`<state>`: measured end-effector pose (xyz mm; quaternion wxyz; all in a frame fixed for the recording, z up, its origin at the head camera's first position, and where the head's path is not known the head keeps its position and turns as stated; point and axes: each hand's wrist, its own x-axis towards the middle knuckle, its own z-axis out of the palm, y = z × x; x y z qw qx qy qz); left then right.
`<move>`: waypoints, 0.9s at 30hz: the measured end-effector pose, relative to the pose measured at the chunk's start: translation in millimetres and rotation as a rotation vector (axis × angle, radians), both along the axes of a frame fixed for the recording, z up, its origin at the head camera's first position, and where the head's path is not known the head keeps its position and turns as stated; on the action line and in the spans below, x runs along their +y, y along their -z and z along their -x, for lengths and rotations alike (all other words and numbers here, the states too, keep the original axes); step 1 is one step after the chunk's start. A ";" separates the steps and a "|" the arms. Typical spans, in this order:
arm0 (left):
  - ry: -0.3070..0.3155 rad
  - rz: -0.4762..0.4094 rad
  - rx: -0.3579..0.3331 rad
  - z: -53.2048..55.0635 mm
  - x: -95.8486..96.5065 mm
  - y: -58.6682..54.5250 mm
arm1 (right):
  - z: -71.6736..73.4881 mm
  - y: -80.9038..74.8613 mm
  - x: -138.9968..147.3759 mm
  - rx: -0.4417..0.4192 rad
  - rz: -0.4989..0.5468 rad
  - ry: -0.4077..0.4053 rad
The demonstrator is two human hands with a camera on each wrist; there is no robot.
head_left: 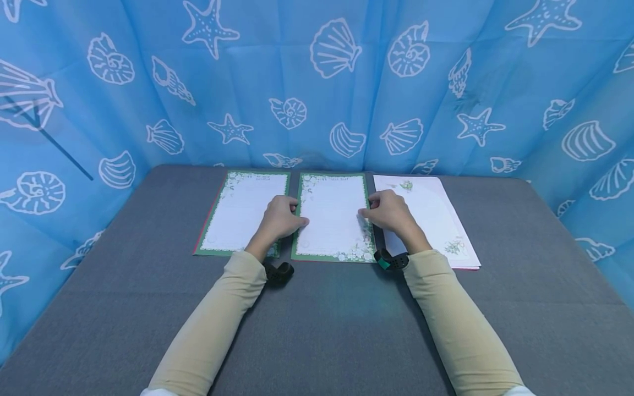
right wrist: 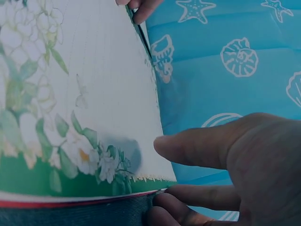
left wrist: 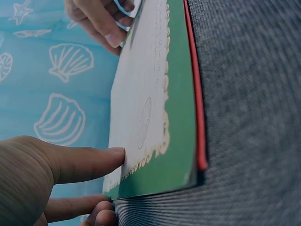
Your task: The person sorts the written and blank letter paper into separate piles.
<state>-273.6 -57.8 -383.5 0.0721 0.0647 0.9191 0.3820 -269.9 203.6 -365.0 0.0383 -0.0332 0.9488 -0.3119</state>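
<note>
Bright, even light fills the head view, and the white sheet (head_left: 332, 214) nearly washes out, its print barely there! Soft shadows hug the inner sides of both sleeves (head_left: 203, 324) on the table (head_left: 317, 352), while the curtain (head_left: 307, 82) stretches towards the frame's edges. Over to the wrist views: dimmer, hazier, the curtain soft, the table's weave blurring at lower left-wrist right. And in the right wrist view, a smoky shadow (right wrist: 130, 149) smudges the sheet beside the hand (right wrist: 263, 165)!
</note>
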 end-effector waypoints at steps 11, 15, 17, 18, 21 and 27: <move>-0.010 -0.003 0.000 -0.3 0.2 0.5 | 0.2 7.5 1.9 -0.016 0.197 0.121; -0.010 -0.003 0.005 0.0 0.4 1.0 | 1.2 8.6 0.8 -0.011 0.205 0.156; -0.008 -0.002 0.007 -0.2 0.2 1.0 | 1.7 9.1 0.3 -0.006 0.202 0.169; -0.007 -0.002 0.006 -0.3 0.2 0.9 | 1.8 9.3 0.2 -0.006 0.199 0.175; -0.003 -0.002 0.004 -1.0 -0.1 0.0 | 1.5 9.3 0.4 -0.008 0.192 0.186; 0.001 0.001 0.001 -2.7 -1.0 -2.3 | 2.1 5.9 6.5 -0.045 0.250 0.169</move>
